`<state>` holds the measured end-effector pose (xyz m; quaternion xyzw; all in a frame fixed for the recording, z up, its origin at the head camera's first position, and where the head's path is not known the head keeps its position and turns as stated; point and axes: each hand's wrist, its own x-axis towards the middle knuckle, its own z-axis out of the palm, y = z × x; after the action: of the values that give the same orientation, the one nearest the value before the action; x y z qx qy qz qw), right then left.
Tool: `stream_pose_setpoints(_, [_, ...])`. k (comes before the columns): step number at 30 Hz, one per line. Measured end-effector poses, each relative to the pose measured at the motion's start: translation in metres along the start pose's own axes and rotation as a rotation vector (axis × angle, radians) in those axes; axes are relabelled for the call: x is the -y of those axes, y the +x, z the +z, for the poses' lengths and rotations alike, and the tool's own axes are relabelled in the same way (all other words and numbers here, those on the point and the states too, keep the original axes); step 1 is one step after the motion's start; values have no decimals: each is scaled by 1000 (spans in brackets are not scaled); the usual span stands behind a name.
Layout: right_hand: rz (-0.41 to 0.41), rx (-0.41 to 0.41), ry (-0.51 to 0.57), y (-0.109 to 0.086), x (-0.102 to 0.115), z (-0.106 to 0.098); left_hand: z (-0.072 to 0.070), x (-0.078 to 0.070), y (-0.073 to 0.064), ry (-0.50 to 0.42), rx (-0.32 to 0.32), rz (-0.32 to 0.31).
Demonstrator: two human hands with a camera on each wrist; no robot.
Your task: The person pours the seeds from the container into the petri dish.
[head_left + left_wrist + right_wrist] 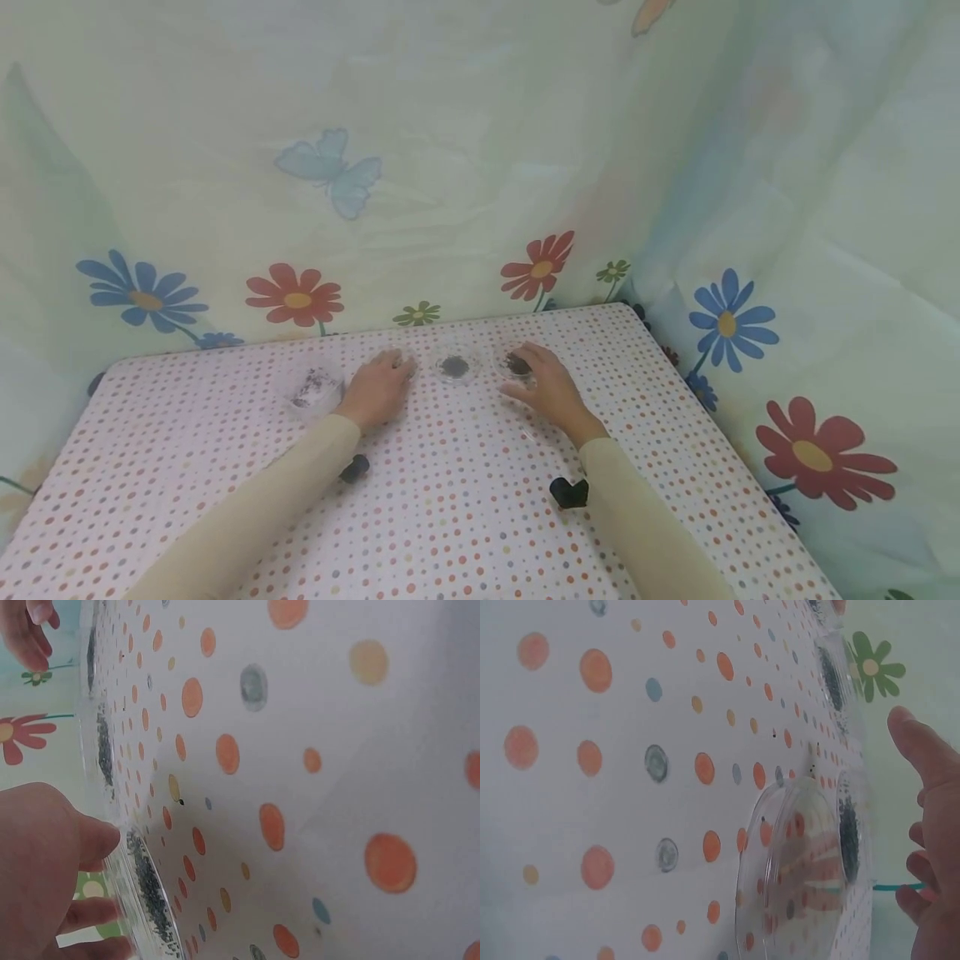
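Observation:
My left hand [380, 389] grips a clear shallow dish [154, 900] holding dark granules, its thumb and fingertips at the rim in the left wrist view. In the head view the hand covers most of that dish. To its right stands a second clear dish [455, 367] with a dark patch of granules. Over a third such dish [517, 364] hovers my right hand [551, 387], thumb spread away from the fingers and nothing between them. A clear round lid-like piece [791, 862] lies on the table closest to the right wrist camera.
Left of my left hand is a clear container [313, 390] with scattered dark bits. A dotted cloth [450, 517] covers the table, with a few loose specks on it. Flowered hangings [420, 208] rise behind the back edge and along the right side.

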<state>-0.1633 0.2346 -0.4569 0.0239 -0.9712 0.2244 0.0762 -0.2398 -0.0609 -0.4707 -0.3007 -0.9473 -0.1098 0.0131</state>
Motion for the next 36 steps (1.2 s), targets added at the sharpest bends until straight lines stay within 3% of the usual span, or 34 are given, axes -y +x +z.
stream_pose_setpoints(15, [42,110,-19,-9,2,-13,1,-2,1,23,18,0])
stream_pose_setpoints(19, [49,138,24,-14,3,-16,1,-1,0,11,20,-7])
stream_pose_setpoints(26, [78,197,200,-23,3,-21,2,3,0,19,4,11])
stream_pose_setpoints(36, [24,232,179,-34,-1,-26,-1,2,-1,-5,32,12])
